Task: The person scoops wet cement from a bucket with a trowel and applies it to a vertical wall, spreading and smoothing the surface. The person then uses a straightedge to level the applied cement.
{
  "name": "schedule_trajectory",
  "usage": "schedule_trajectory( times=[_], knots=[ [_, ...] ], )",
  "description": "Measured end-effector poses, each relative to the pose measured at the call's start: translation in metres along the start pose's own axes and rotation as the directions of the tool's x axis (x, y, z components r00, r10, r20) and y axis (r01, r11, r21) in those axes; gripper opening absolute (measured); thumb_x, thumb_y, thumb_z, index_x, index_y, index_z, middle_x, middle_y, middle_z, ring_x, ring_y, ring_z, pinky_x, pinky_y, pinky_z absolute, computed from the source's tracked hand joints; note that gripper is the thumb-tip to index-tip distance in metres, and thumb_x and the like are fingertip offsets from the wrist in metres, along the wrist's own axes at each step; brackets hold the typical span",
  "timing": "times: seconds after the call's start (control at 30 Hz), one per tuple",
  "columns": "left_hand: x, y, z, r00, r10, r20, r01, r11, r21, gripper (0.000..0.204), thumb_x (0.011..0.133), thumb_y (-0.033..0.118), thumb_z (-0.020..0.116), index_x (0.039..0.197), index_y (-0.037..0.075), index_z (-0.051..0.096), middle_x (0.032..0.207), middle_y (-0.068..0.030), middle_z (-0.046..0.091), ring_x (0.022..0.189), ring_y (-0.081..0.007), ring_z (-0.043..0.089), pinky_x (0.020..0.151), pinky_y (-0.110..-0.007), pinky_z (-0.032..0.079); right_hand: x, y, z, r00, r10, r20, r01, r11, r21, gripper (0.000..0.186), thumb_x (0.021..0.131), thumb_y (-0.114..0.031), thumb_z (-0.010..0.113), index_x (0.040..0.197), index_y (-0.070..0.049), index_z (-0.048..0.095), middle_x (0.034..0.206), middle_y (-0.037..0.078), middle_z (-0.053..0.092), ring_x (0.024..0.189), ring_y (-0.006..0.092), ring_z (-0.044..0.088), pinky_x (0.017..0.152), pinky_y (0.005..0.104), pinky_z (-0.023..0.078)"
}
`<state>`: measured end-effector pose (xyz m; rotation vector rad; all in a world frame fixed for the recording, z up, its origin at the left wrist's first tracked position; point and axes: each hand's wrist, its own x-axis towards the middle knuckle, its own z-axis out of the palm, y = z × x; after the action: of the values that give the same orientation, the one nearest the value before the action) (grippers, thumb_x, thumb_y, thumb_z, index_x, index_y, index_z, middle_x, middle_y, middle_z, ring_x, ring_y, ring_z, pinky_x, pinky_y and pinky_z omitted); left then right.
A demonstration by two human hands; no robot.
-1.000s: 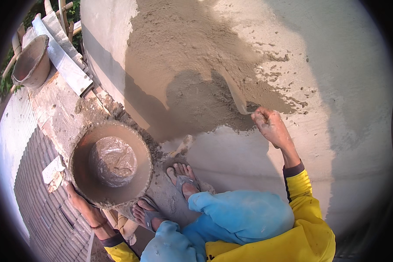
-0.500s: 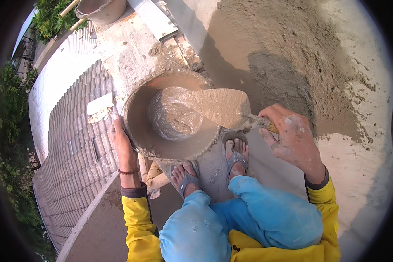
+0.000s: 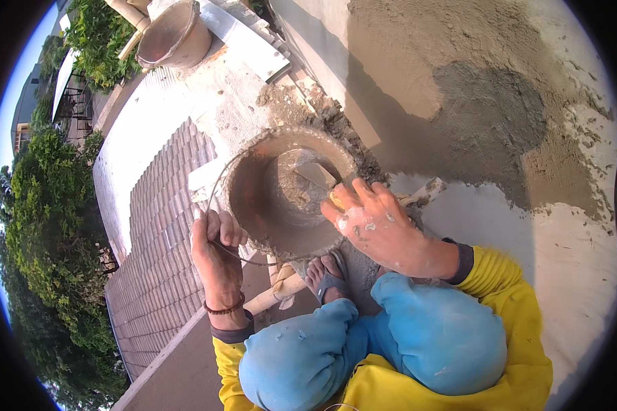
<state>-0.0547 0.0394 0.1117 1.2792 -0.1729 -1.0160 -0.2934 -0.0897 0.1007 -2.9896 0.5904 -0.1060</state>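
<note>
My left hand [image 3: 219, 253] is closed on the thin wire handle at the left side of a mortar-crusted bucket [image 3: 253, 219]. My right hand [image 3: 380, 226] grips a trowel [image 3: 311, 177], whose blade is down inside the bucket among grey wet mortar [image 3: 295, 198]; the fingers hide most of its handle. My feet in sandals [image 3: 325, 281] are just below the bucket, between it and my bent knees.
A second bucket [image 3: 182, 44] and a white board [image 3: 243, 41] lie on the mortar-strewn ledge [image 3: 226, 96]. A curved wall with fresh plaster [image 3: 459, 123] rises at right. Bamboo poles [image 3: 274, 294] show below; a tiled roof [image 3: 151, 281] and trees [image 3: 41, 274] lie beyond, left.
The trowel has moved left from the plastered wall, over the bucket and down into it. My left hand's fingers have curled round the bucket's handle. The view has turned toward the roof and trees.
</note>
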Motion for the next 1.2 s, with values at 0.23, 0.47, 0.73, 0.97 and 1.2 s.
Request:
schedule_trajectory(
  times=[0.23, 0.47, 0.73, 0.97, 1.2],
  knots=[
    [-0.002, 0.046, 0.084, 0.988, -0.142, 0.053, 0.143, 0.989, -0.024, 0.034, 0.11, 0.035, 0.046, 0.082, 0.017, 0.044, 0.065, 0.0082, 0.027, 0.052, -0.0058, 0.022, 0.047, -0.025, 0.021, -0.024, 0.028, 0.011, 0.955, 0.263, -0.14, -0.093, 0.709, 0.699, 0.027, 0.086, -0.019, 0.075, 0.109, -0.008, 0.066, 0.103, 0.007, 0.058, 0.089, 0.0269, 0.067, 0.073, 0.0414, 0.058],
    [0.038, 0.103, 0.108, 1.0, 0.004, -0.021, -0.001, 0.987, 0.16, 0.033, 0.11, 0.03, 0.047, 0.081, 0.014, 0.044, 0.063, 0.0085, 0.027, 0.051, -0.0043, 0.022, 0.044, -0.024, 0.019, 0.027, 0.031, 0.034, 0.935, 0.183, -0.304, 0.153, 0.563, 0.812, 0.035, 0.09, -0.017, 0.072, 0.121, -0.004, 0.061, 0.116, 0.016, 0.052, 0.098, 0.0308, 0.068, 0.07, 0.0396, 0.061],
    [0.118, 0.093, 0.077, 0.997, -0.006, -0.08, 0.014, 0.995, 0.1, 0.031, 0.108, 0.021, 0.043, 0.079, 0.014, 0.04, 0.061, 0.0056, 0.028, 0.049, -0.0075, 0.021, 0.045, -0.026, 0.022, 0.093, 0.004, 0.065, 0.933, 0.28, -0.227, -0.012, 0.654, 0.756, 0.042, 0.1, -0.019, 0.057, 0.141, -0.015, 0.057, 0.133, 0.018, 0.052, 0.11, 0.0358, 0.061, 0.094, 0.0495, 0.054],
    [0.131, 0.085, 0.072, 1.0, 0.018, 0.018, -0.021, 0.987, 0.159, 0.031, 0.11, 0.021, 0.042, 0.08, 0.012, 0.04, 0.063, 0.0053, 0.029, 0.051, -0.0065, 0.025, 0.046, -0.024, 0.025, 0.068, -0.008, 0.08, 0.923, 0.331, -0.195, 0.008, 0.491, 0.871, 0.07, 0.094, -0.008, 0.062, 0.158, -0.024, 0.038, 0.136, 0.027, 0.05, 0.108, 0.0444, 0.064, 0.09, 0.0506, 0.057],
    [0.14, 0.059, 0.094, 0.996, 0.088, 0.014, -0.086, 0.904, 0.419, 0.031, 0.11, 0.027, 0.048, 0.084, 0.009, 0.047, 0.066, 0.002, 0.039, 0.054, -0.01, 0.041, 0.051, -0.025, 0.036, 0.032, 0.001, 0.094, 0.857, 0.487, -0.172, 0.005, 0.326, 0.945, 0.062, 0.092, -0.007, 0.066, 0.149, -0.018, 0.044, 0.134, 0.018, 0.057, 0.098, 0.0371, 0.069, 0.08, 0.0434, 0.06]
  ],
)
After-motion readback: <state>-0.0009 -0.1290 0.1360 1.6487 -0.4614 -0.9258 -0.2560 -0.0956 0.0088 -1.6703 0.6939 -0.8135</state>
